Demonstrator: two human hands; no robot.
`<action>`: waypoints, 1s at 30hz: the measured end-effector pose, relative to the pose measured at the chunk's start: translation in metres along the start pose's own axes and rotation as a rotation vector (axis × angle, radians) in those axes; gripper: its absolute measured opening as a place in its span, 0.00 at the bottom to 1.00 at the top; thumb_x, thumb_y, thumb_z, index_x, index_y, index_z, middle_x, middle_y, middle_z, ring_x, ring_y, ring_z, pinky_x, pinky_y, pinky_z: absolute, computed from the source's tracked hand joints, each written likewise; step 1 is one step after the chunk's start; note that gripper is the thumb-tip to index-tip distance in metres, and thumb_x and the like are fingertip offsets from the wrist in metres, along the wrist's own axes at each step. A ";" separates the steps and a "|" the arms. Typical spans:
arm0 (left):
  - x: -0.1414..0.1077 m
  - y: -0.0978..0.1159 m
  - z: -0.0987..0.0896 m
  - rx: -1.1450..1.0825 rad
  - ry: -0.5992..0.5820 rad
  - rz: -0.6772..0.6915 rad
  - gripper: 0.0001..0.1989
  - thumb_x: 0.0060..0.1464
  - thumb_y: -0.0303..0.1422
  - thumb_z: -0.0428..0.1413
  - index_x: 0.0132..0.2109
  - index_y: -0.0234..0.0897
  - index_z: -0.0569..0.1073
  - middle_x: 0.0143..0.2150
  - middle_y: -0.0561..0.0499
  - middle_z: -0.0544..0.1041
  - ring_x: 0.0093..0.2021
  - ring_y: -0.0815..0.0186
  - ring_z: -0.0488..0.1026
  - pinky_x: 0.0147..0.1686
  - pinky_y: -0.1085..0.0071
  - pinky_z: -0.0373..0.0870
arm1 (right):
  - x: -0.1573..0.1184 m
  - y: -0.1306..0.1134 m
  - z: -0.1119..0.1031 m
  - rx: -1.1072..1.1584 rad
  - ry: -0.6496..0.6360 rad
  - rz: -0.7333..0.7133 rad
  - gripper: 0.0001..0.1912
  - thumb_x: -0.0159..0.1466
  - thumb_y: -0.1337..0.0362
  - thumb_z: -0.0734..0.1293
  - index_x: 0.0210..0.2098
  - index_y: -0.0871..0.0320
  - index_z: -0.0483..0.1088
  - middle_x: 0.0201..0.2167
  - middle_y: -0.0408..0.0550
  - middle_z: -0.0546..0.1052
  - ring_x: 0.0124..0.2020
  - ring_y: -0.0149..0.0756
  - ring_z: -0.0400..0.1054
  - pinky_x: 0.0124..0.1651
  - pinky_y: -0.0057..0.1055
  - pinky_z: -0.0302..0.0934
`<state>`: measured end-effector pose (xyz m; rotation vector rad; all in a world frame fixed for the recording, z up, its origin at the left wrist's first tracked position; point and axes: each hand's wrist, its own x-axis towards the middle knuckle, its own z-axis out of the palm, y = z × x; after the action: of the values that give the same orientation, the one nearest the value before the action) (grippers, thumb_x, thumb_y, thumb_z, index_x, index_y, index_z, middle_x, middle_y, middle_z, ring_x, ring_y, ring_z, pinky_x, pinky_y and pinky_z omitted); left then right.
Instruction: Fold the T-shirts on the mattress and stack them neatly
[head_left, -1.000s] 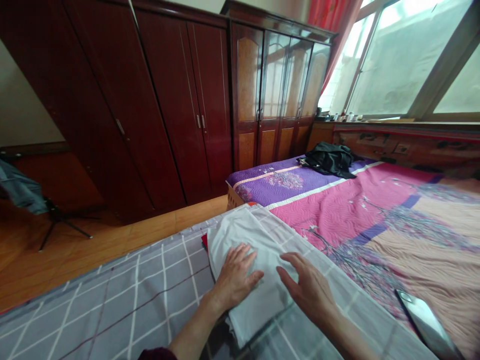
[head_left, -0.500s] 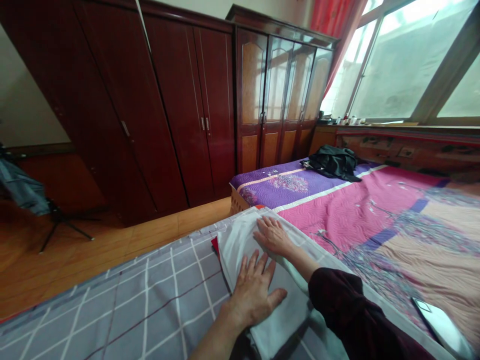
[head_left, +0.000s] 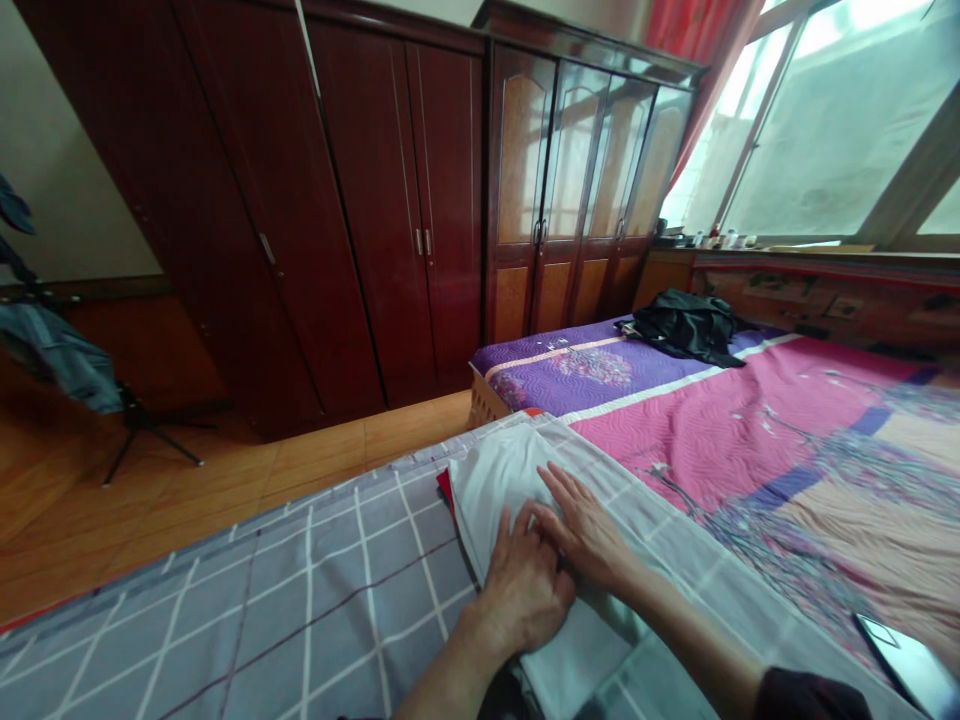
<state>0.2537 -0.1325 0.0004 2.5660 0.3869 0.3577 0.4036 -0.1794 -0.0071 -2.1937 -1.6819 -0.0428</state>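
A pale, light-coloured cloth lies folded in a long flat shape on the grey checked bedspread. My left hand rests on the middle of the cloth with its fingers bent downward. Just right of it, my right hand lies over the cloth, fingers stretched out toward the far end, its thumb side touching the fingers of my left hand. A bit of red material shows at the cloth's left edge. Something dark, partly hidden, is under the near end.
A second bed with a purple and pink cover adjoins on the right, bearing a black garment and a phone. Dark red wardrobes line the far side. At left, a stand holds blue clothing.
My right hand has drawn back toward me and now touches my left hand. The fingers of my left hand have curled in. The view has shifted slightly left.
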 end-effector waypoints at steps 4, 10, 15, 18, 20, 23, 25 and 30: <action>0.005 -0.010 -0.003 0.011 0.016 -0.003 0.26 0.62 0.36 0.41 0.67 0.41 0.53 0.68 0.50 0.53 0.68 0.58 0.45 0.67 0.53 0.37 | -0.030 -0.002 0.012 0.045 0.014 -0.020 0.28 0.69 0.51 0.49 0.63 0.58 0.55 0.64 0.53 0.59 0.66 0.43 0.46 0.64 0.48 0.45; 0.015 -0.055 -0.016 0.117 0.118 -0.114 0.25 0.63 0.35 0.40 0.65 0.36 0.58 0.67 0.47 0.56 0.67 0.59 0.48 0.65 0.52 0.40 | -0.029 -0.009 0.011 -0.053 -0.027 -0.001 0.33 0.67 0.46 0.52 0.63 0.61 0.57 0.65 0.56 0.55 0.66 0.48 0.45 0.64 0.49 0.45; 0.015 -0.104 -0.013 0.102 0.465 -0.393 0.25 0.61 0.38 0.45 0.62 0.32 0.62 0.65 0.40 0.59 0.66 0.54 0.51 0.63 0.49 0.44 | -0.030 -0.011 0.005 -0.074 -0.048 0.001 0.33 0.66 0.45 0.52 0.63 0.60 0.57 0.65 0.56 0.55 0.66 0.48 0.45 0.64 0.50 0.46; 0.016 -0.123 -0.009 0.016 0.682 -0.523 0.24 0.59 0.39 0.46 0.59 0.31 0.64 0.61 0.38 0.65 0.63 0.56 0.59 0.60 0.56 0.54 | -0.030 -0.010 0.006 -0.070 -0.043 0.003 0.32 0.66 0.46 0.53 0.62 0.59 0.58 0.65 0.56 0.55 0.66 0.48 0.45 0.64 0.51 0.46; 0.018 -0.130 -0.008 -0.025 0.721 -0.579 0.21 0.60 0.38 0.45 0.56 0.34 0.66 0.56 0.40 0.71 0.57 0.58 0.66 0.56 0.61 0.61 | -0.030 -0.010 0.007 -0.061 -0.030 0.003 0.32 0.66 0.46 0.53 0.62 0.59 0.58 0.65 0.55 0.55 0.66 0.47 0.46 0.64 0.51 0.46; 0.020 -0.134 -0.008 -0.054 0.729 -0.653 0.18 0.59 0.38 0.47 0.53 0.38 0.68 0.51 0.43 0.75 0.52 0.58 0.71 0.51 0.62 0.66 | -0.030 -0.009 0.007 -0.058 -0.034 0.004 0.32 0.66 0.46 0.53 0.62 0.58 0.58 0.65 0.55 0.55 0.66 0.47 0.46 0.64 0.50 0.47; 0.021 -0.133 -0.009 -0.064 0.731 -0.683 0.17 0.57 0.38 0.50 0.52 0.38 0.68 0.51 0.43 0.75 0.51 0.56 0.72 0.50 0.62 0.66 | -0.030 -0.009 0.007 -0.064 -0.041 0.005 0.32 0.66 0.46 0.53 0.62 0.59 0.58 0.65 0.54 0.55 0.66 0.47 0.46 0.64 0.50 0.47; 0.020 -0.126 -0.010 -0.086 0.747 -0.694 0.15 0.58 0.36 0.49 0.51 0.36 0.68 0.49 0.42 0.75 0.49 0.57 0.72 0.46 0.64 0.67 | -0.031 -0.009 0.007 -0.067 -0.032 -0.002 0.31 0.66 0.47 0.54 0.62 0.59 0.59 0.64 0.55 0.56 0.66 0.47 0.47 0.64 0.50 0.47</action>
<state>0.2431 -0.0167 -0.0540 1.9532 1.4255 1.0134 0.3851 -0.2037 -0.0185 -2.2534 -1.7232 -0.0659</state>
